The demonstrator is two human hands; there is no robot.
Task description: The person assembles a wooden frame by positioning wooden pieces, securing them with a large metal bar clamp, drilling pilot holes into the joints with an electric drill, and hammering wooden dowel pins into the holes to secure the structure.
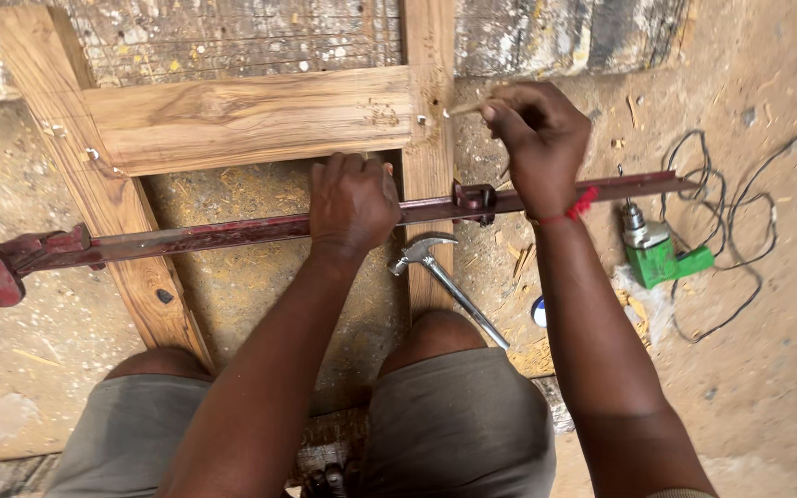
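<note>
A wooden frame (232,115) of pale planks lies on the dusty floor, with a long red bar clamp (186,235) laid across it. My left hand (352,203) is closed over the clamp's bar near the frame's right upright (428,166). My right hand (537,138) pinches a thin wooden peg (461,109) and holds its tip at the outer side of that upright, level with the cross rail. A red string is tied round my right wrist. A claw hammer (445,277) rests on the upright below the clamp, beside my knee.
A green electric drill (657,254) lies on the floor at the right with its black cable (749,231) looped around it. A small round blue and white lid (539,312) sits close to the hammer handle. Sawdust and chips cover the ground. My knees fill the bottom edge.
</note>
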